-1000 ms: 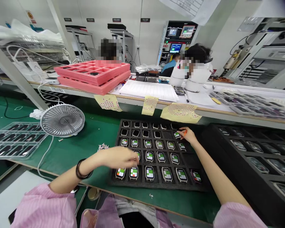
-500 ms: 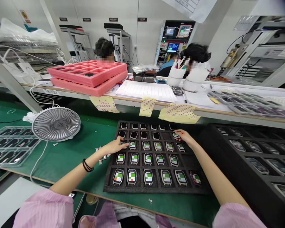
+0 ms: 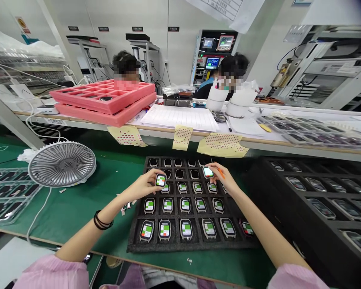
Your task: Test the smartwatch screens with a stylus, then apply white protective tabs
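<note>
My left hand (image 3: pixel 141 187) pinches a smartwatch (image 3: pixel 160 180) by its edges, holding it above the upper left of the black foam tray (image 3: pixel 168 248). My right hand (image 3: pixel 225 179) grips a second smartwatch (image 3: pixel 208 172) above the tray's upper right, with a small orange stick (image 3: pixel 220 173) showing between its fingers. Rows of watches with lit green-and-red screens sit in the tray's nearer pockets. The farther pockets hold dark-faced watches.
A desk fan (image 3: pixel 62 163) and clear trays of devices (image 3: pixel 9 196) stand left of the foam tray. A large black foam tray (image 3: pixel 313 208) lies to the right. Pink foam trays (image 3: pixel 105 100), papers and two co-workers are beyond the shelf.
Both hands have come together toward the tray's upper middle. Each now lifts a watch from the tray, and the view has shifted slightly.
</note>
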